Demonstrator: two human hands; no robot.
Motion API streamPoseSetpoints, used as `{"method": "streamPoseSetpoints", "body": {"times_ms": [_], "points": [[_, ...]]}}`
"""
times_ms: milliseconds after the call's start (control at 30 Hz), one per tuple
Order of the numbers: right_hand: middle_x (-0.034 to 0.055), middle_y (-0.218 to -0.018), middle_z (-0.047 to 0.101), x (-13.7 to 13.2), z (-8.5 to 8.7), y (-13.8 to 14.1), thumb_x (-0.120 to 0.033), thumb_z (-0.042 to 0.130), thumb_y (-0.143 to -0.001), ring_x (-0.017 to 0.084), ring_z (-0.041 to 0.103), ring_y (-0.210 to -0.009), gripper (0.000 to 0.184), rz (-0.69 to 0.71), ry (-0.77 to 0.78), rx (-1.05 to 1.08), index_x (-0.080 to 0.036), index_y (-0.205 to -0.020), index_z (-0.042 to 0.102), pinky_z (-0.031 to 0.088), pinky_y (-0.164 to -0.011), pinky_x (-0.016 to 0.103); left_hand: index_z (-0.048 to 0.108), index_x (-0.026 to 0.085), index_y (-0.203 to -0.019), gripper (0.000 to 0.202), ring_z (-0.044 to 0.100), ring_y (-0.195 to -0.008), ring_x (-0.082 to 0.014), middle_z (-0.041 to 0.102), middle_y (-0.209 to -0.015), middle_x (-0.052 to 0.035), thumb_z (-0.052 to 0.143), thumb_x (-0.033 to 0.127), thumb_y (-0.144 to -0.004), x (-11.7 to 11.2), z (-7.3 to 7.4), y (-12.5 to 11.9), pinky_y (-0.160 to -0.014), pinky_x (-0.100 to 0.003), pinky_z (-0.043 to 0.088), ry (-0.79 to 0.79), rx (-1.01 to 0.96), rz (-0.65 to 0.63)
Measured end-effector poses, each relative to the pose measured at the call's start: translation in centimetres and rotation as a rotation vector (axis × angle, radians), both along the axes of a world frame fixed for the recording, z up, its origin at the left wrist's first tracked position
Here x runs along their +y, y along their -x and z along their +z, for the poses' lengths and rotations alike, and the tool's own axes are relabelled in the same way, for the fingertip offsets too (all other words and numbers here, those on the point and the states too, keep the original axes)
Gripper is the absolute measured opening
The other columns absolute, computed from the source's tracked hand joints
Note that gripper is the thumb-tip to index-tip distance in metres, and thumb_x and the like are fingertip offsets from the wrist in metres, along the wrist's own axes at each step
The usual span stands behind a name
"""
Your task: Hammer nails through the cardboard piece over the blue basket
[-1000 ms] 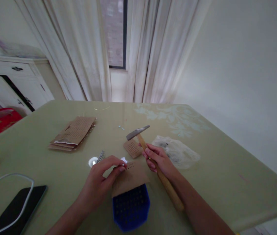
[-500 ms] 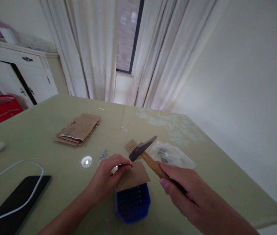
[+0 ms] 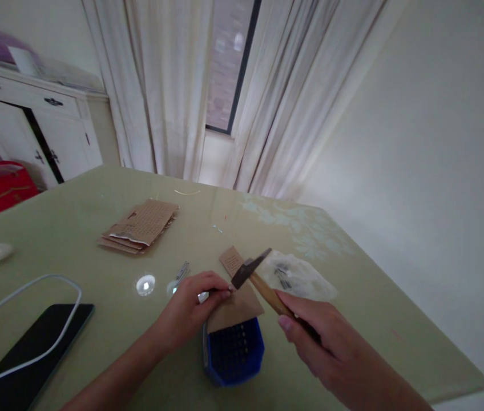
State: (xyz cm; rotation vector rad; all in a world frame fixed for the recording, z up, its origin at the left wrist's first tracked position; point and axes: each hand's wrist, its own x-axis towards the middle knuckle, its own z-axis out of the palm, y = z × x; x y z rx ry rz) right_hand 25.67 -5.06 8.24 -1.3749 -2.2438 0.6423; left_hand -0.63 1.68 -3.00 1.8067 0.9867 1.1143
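Tabletop (image 3: 387,308) spreads roomily toward its four-o'clock edge, my right hand (image 3: 321,337) gripping a hammer (image 3: 269,292), my left (image 3: 194,302) pinching something half-hidden (image 3: 230,288).

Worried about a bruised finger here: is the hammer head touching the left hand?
Cannot tell: in the head view, the hammer head sits right by the left hand, too close to show contact or gap plainly.

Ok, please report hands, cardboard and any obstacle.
Right hand grips hammer. Left hand pinched at cardboard, which partly covers blue basket. Caution: left fingertips beside hammer head.
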Motion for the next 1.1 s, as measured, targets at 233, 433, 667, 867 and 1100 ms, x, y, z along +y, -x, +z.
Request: {"method": "streamPoseSetpoints", "body": {"times_ms": [233, 433, 667, 867, 1100], "points": [[-0.0013, -0.067, 0.062, 0.1, 1.4, -0.3, -0.042, 0.055, -0.111, 0.017, 0.053, -0.056, 0.028, -0.031, 0.022, -0.006, -0.024, -0.119, 0.076, 0.044, -0.057, 0.027, 0.077, 0.029, -0.130, 0.036, 0.078, -0.111, -0.0286, 0.079, -0.131, -0.0115, 0.072, 0.043, -0.097, -0.8, 0.3, 1.3, -0.092, -0.040, 0.065, 0.132, -0.038, -0.006], [0.0038, -0.081, 0.074, -0.1, 0.1, 0.4, -0.038, 0.056, -0.110, 0.023, 0.069, -0.076, 0.028, -0.015, 0.021, -0.001, -0.025, -0.125, 0.076, 0.054, -0.073, 0.031, 0.079, 0.027, -0.123, 0.041, 0.080, -0.099, -0.0265, 0.084, -0.113, -0.0059, 0.085, 0.033, -0.083, -1.0, 1.0, 1.3, -0.081, -0.035, 0.065, 0.194, 0.088, -0.045], [0.0096, -0.110, 0.082, 0.3, -1.5, 1.2, -0.032, 0.056, -0.109, 0.028, 0.075, -0.097, 0.026, 0.054, 0.055, 0.032, -0.027, -0.125, 0.076, 0.057, -0.086, 0.036, 0.080, 0.025, -0.119, 0.034, 0.079, -0.095, -0.0245, 0.083, -0.107, -0.0036, 0.082, 0.029, -0.085, -0.9, 1.2, 0.9, -0.080, -0.032, 0.064, 0.233, 0.060, -0.071], [0.0067, -0.094, 0.079, 0.7, -1.7, 1.3, -0.034, 0.060, -0.107, 0.023, 0.071, -0.084, 0.021, 0.069, 0.174, 0.068, -0.023, -0.109, 0.078, 0.056, -0.078, 0.032, 0.080, 0.024, -0.115, 0.029, 0.079, -0.097, -0.0247, 0.084, -0.106, -0.0025, 0.079, 0.027, -0.086, -1.0, 0.9, 0.9, -0.082, -0.032, 0.064, 0.266, 0.062, -0.093], [-0.0069, -0.063, 0.055, 7.4, -5.8, 0.4, -0.054, 0.072, -0.100, 0.005, 0.037, -0.037, 0.037, -0.132, 0.436, 0.752, -0.017, -0.099, 0.073, 0.032, -0.033, 0.017, 0.073, 0.024, -0.133, 0.050, 0.079, -0.106, -0.0261, 0.083, -0.120, -0.0077, 0.072, 0.052, -0.092, 0.8, -0.4, 2.2, -0.083, -0.033, 0.065, 0.280, 0.132, 0.059]]}}
